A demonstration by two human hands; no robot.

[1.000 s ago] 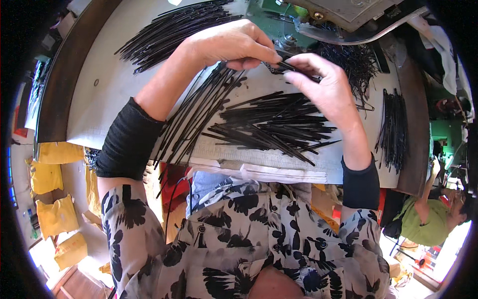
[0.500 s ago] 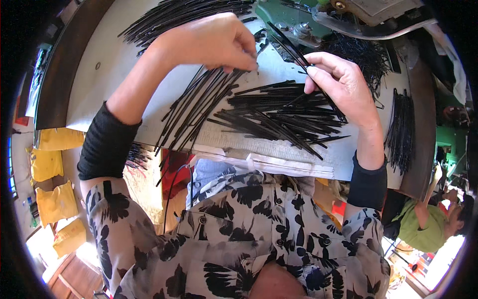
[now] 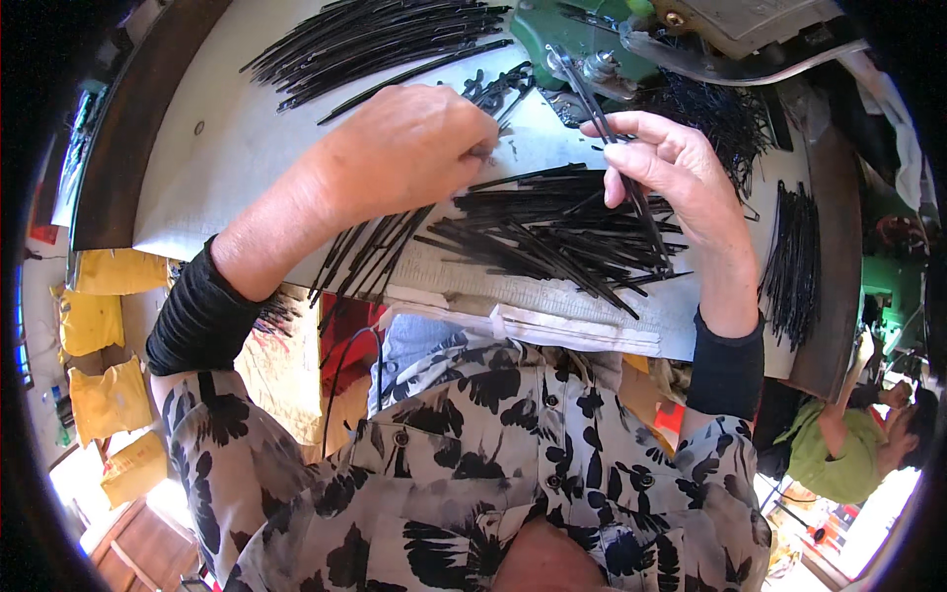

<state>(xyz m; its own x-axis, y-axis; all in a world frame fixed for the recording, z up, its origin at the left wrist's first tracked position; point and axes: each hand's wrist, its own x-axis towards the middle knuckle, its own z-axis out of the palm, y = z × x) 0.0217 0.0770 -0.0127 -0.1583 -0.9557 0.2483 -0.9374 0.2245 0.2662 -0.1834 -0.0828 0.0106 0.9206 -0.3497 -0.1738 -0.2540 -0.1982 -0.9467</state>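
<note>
Right hand (image 3: 681, 173) pinches a black strip (image 3: 631, 187) above the strip pile (image 3: 552, 242).

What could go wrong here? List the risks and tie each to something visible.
1. The right hand pinches one thin black strip whose tip reaches toward the green machine; fingers that close to it might get caught.
2. The loose pile of black strips lies near the table edge, and some at the left already overhang, so they could slide off.
3. The left hand rests beside the pile and could scatter it.
</note>
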